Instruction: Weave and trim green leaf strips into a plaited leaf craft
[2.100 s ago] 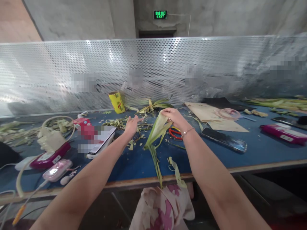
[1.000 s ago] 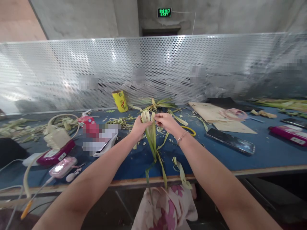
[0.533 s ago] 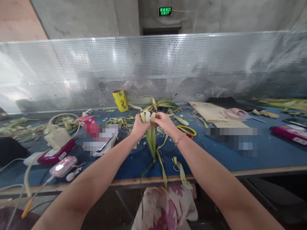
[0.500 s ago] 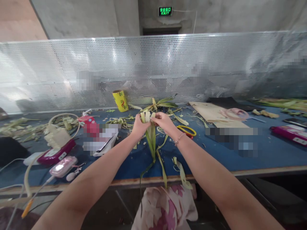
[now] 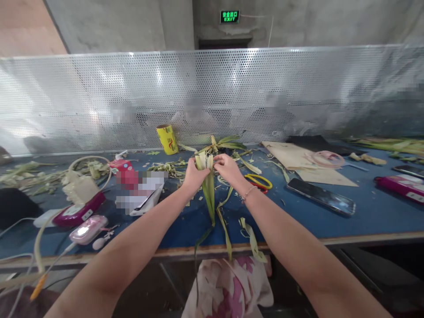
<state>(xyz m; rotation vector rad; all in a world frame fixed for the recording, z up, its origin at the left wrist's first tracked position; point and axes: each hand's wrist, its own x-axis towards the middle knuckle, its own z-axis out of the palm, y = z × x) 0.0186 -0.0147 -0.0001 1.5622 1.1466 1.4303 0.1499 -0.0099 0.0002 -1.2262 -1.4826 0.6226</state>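
Note:
My left hand (image 5: 196,173) is wrapped round a bundle of long green leaf strips (image 5: 208,192). Pale, folded ends of the leaves stick up above its thumb, and the green tips hang down toward me. On the bundle's upper right side, the fingers of my right hand (image 5: 228,167) are pinched together against its edge; the fingertips partly hide what they grip. Loose leaf strips (image 5: 226,229) lie below the hands, and one curled strip (image 5: 253,243) droops over the table edge. Scissors with yellow handles (image 5: 259,180) rest just right of my right wrist.
A yellow cardboard tube (image 5: 167,139) stands by the perforated metal screen (image 5: 132,88). Leaf scraps (image 5: 165,168) lie behind my hands. On the right are brown paper (image 5: 304,160) and a phone (image 5: 321,196); on the left, a red box (image 5: 124,173), a purple device (image 5: 79,212) and cables.
My right fingers have shifted slightly off the top of the bundle to its right edge. More of the folded pale leaf ends shows. My left hand keeps its hold.

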